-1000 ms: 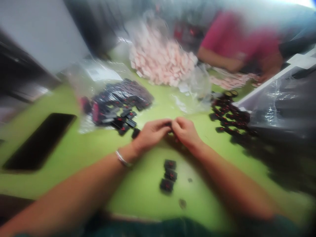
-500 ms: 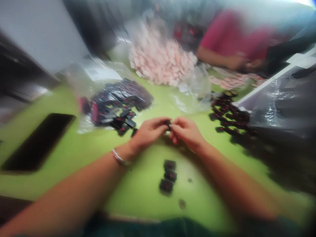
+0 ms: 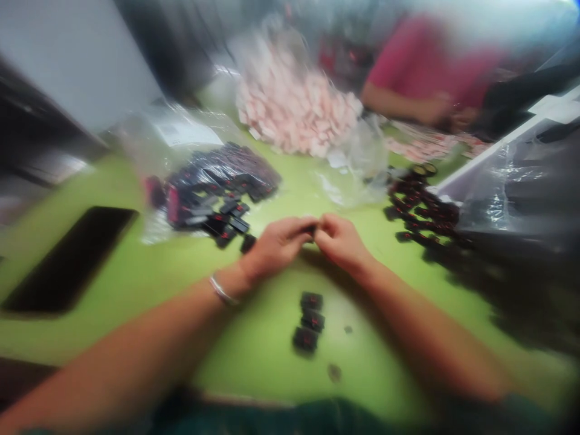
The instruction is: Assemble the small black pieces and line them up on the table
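Part, dark, pinched by fingers of left hand and right hand, beyond three black pieces on bench.

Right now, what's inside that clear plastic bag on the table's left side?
The clear plastic bag holds a heap of small dark parts, seen through the shiny film. Whatever lies beneath the top layer is covered and cannot be seen.

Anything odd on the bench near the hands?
Two small dark marks: one just right of the three black pieces, a larger one below and right. They look odd against the plain green tabletop; stains or scraps, can't tell.
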Demonstrator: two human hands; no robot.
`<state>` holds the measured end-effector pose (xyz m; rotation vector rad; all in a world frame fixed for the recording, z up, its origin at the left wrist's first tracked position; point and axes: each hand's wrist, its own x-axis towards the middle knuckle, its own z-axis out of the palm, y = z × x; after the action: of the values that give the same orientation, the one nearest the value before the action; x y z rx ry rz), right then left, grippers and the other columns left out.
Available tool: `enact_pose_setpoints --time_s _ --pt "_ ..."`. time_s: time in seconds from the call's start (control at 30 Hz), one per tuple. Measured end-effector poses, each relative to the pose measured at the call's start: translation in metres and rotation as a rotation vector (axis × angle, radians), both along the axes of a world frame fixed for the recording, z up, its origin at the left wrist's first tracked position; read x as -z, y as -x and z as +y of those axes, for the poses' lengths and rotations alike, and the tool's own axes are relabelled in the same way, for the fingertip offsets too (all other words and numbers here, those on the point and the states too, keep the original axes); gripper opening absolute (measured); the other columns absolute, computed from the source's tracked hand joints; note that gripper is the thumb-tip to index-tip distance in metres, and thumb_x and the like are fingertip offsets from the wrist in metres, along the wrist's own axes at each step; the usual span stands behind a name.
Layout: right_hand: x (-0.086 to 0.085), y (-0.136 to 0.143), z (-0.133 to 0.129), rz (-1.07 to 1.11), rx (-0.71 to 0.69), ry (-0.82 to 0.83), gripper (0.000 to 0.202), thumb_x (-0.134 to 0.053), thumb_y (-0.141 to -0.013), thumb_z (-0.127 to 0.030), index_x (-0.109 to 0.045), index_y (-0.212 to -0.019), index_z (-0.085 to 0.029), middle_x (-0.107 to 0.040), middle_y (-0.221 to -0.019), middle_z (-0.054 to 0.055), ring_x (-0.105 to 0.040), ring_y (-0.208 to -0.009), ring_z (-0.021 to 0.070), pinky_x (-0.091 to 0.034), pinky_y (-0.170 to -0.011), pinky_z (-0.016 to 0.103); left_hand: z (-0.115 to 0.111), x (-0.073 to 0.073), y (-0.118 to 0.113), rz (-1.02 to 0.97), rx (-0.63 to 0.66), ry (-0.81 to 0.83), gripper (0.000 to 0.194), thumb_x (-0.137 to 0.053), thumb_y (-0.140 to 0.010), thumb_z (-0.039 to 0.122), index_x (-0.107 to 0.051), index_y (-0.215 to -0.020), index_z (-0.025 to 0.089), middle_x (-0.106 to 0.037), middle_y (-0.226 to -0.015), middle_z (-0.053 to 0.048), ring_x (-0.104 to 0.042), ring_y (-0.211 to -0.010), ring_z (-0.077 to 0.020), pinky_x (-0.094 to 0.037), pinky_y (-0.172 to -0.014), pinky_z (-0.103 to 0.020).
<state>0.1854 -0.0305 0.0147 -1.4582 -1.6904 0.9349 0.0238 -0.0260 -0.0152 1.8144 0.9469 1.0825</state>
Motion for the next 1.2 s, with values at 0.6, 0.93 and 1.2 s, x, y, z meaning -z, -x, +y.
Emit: enact_pose_setpoints --time_s 0.6,0.93,1.2 --pt "-0.003 -0.002 -0.003 0.095 -0.058 0.150 0.014 -0.050 -0.072 -0.015 -0.042 -0.062 -0.021 -0.045 -0.037 -0.010 -0.042 -0.028 0.0064 -0.029 -0.031 0.016 0.003 0.002 0.002 -0.039 0.019 0.064 0.037 -0.062 -0.081 0.025 -0.067 -0.117 0.016 -0.068 -0.117 -0.009 -0.063 -0.105 -0.0217 -0.046 -0.099 -0.034" --pt "-0.018 -0.003 -0.003 0.138 -0.163 0.219 0.029 -0.053 -0.082 -0.041 -0.050 -0.063 -0.018 -0.047 -0.041 -0.007 -0.038 -0.033 0.0055 -0.029 -0.034 0.018 0.014 -0.038 0.034 0.059 -0.015 0.097 0.052 -0.068 -0.076 0.041 -0.062 -0.121 0.015 -0.071 -0.080 -0.005 -0.061 -0.068 -0.0135 -0.049 -0.071 -0.026" --pt "-0.015 -0.012 -0.004 -0.326 -0.756 0.472 0.021 -0.062 -0.073 -0.033 -0.064 -0.060 -0.017 -0.061 -0.053 -0.001 -0.045 -0.044 0.0083 -0.033 -0.043 0.020 0.024 -0.044 0.072 0.956 -0.297 -0.027 0.039 -0.069 -0.064 0.053 -0.056 -0.048 0.020 -0.049 -0.043 -0.003 -0.050 -0.047 -0.0173 -0.035 -0.049 -0.027"
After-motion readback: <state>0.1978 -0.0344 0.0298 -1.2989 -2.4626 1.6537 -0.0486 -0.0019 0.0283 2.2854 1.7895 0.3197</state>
